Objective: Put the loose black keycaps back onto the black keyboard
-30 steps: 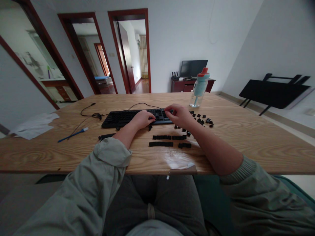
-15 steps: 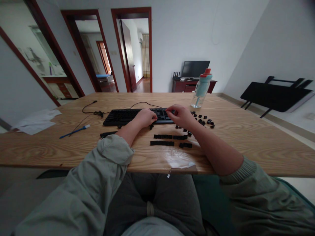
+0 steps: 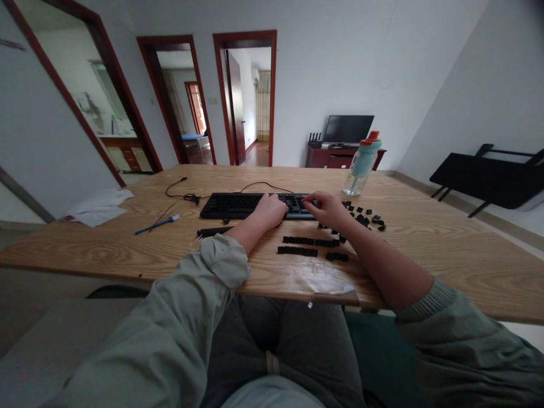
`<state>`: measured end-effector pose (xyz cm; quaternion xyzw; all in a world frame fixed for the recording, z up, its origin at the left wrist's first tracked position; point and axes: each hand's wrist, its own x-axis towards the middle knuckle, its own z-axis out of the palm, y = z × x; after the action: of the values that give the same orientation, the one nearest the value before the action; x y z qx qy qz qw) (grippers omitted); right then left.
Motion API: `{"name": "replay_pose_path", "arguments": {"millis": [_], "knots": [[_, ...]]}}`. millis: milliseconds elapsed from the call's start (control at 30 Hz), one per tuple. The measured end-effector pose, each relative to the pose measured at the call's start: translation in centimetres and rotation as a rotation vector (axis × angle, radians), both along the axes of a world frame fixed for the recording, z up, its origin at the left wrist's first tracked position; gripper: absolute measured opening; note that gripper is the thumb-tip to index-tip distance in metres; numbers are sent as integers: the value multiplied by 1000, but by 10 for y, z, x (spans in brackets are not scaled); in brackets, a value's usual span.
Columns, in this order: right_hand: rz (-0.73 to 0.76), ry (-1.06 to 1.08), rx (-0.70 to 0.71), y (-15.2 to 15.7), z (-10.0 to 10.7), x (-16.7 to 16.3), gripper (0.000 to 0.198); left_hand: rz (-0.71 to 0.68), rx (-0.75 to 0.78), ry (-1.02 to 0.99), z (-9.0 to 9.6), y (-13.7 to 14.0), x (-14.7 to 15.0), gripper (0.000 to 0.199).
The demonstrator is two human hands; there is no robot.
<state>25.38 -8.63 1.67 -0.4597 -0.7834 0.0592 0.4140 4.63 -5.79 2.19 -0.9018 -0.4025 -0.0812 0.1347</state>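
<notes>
A black keyboard [image 3: 238, 205] lies on the wooden table [image 3: 446, 249] in front of me. My left hand [image 3: 271, 210] rests on the keyboard's right half, fingers curled. My right hand [image 3: 328, 208] is at the keyboard's right end, fingertips pinched together over the keys; whether a keycap is between them is too small to tell. Rows of removed black keycaps [image 3: 297, 250] lie in lines between my forearms. More loose keycaps [image 3: 365, 218] are scattered to the right of my right hand.
A teal water bottle [image 3: 362, 164] with a red cap stands behind the loose keycaps. A blue pen [image 3: 156, 225], a black tool [image 3: 213, 231], a cable [image 3: 182, 195] and white paper [image 3: 100, 205] lie to the left. Clear plastic [image 3: 323, 283] lies at the near edge.
My head has turned left, so everything sits further right in view. Both hands stay on the keyboard's right part; the right hand's fingers have pinched closer together.
</notes>
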Motion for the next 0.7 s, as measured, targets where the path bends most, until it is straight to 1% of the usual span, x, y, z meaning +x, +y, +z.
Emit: {"name": "replay_pose_path", "arguments": {"millis": [67,167,233,300,500,600,700], "knots": [[-14,-4,-1,2,-1,2,30,21,-17,-26,0,4,-3,33],[-49,-15,10,4,0,8,30,26,-53,-165,-1,10,-13,38],[-72,-11,15,5,1,12,29,24,-38,-262,-1,13,-20,42],[-89,1,10,5,3,14,28,14,-14,-303,-1,14,-23,43],[-94,-26,-8,2,5,14,28,-59,-76,-205,-8,14,-19,40],[-81,-50,-10,0,6,12,28,-44,-116,-154,-12,16,-18,44],[-71,-65,-9,0,6,11,29,-21,-148,-124,-13,18,-18,46]]}}
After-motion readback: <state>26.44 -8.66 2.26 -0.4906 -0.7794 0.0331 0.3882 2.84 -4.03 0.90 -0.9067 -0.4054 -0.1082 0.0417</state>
